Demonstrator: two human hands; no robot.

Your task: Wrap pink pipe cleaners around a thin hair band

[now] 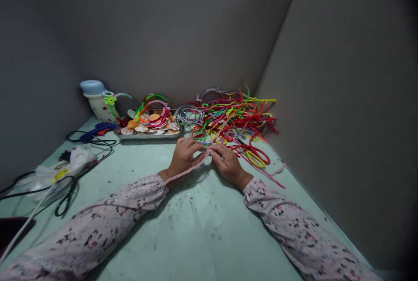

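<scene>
My left hand [183, 155] and my right hand [226, 161] meet over the pale green table [196, 228], fingers pinched together on a pink pipe cleaner [186, 171]. The pipe cleaner trails back from the fingertips under my left wrist toward the sleeve. Just beyond my hands lies a big tangle of coloured pipe cleaners [235, 117], with a yellow loop [255, 159] and a red loop close to my right hand.
A metal tray [148, 135] of round cut-outs and bent pipe cleaners sits behind my left hand. A blue glue gun [98, 130], black cables, scissors [67, 196], a plastic bag [65, 167] and a blue-lidded jar [96, 100] stand at left. Grey walls close in behind and right.
</scene>
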